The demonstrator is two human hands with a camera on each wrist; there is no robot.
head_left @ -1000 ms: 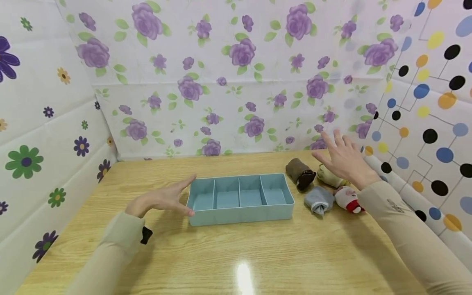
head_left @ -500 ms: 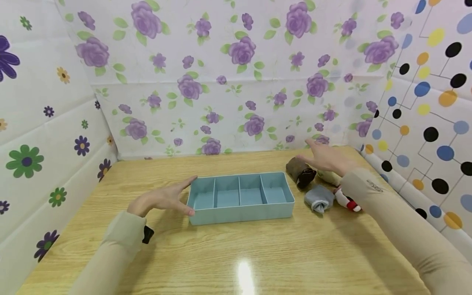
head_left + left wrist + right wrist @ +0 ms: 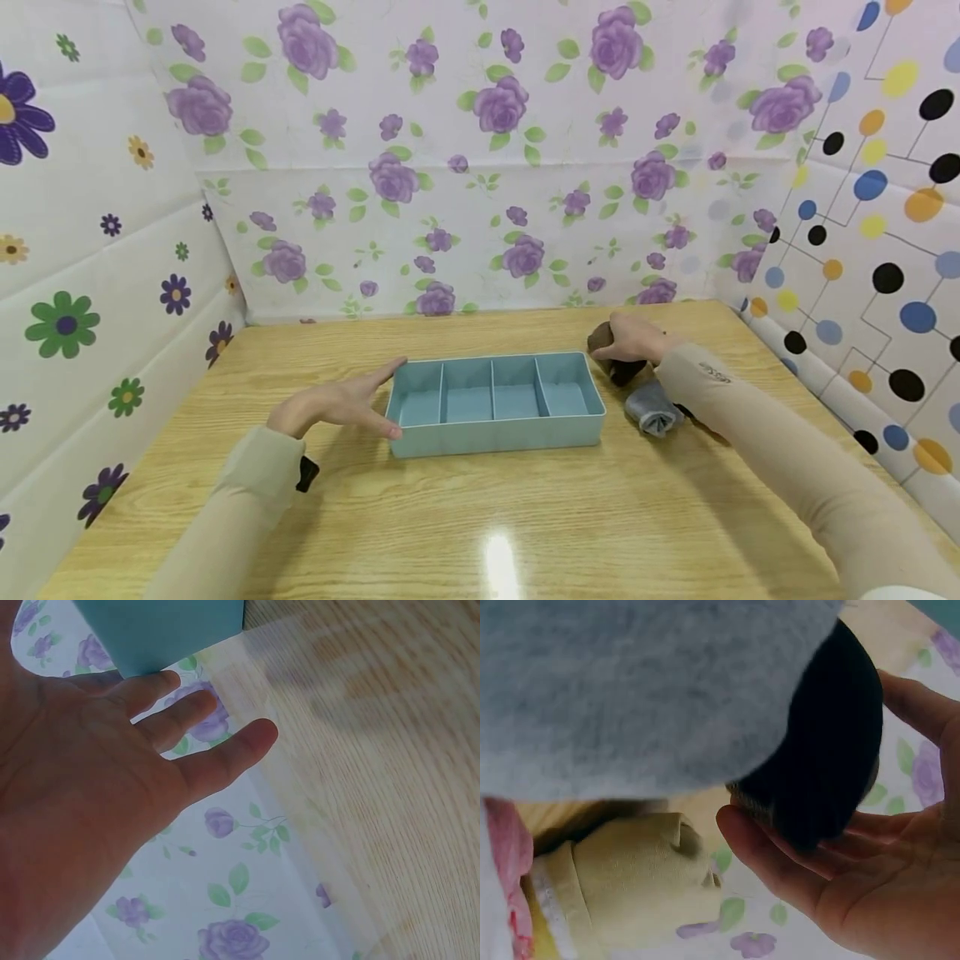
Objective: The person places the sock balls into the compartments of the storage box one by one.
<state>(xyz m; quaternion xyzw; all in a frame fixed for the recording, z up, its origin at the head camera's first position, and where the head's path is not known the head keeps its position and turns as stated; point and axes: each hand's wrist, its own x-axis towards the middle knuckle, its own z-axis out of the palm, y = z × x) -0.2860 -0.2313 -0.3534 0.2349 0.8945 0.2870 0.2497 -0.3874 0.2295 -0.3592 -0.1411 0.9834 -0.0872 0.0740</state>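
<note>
A light blue box [image 3: 495, 436] with several compartments stands on the table. My left hand [image 3: 330, 407] spans the box's left end, its thumb at the front corner and its fingers reaching toward the back one. In the left wrist view those fingers are extended beside the box wall [image 3: 169, 634]. To the box's right, my right hand [image 3: 637, 337] grips a brown rolled-up sock [image 3: 600, 337] from above. The right wrist view has thumb and fingers on either side of the sock's dark part [image 3: 829, 742]. A grey rolled-up sock [image 3: 654, 408] lies just in front.
A beige rolled-up sock [image 3: 637, 877] and a pink and white bundle [image 3: 508, 855] lie by the grey sock; the right arm mostly hides both in the head view. Flower-patterned sheets [image 3: 450, 233] wall the wooden table [image 3: 420, 517] at the back.
My right hand has moved left and down from above the beige sock onto the brown one and taken hold of it. The left hand and the box have stayed in place.
</note>
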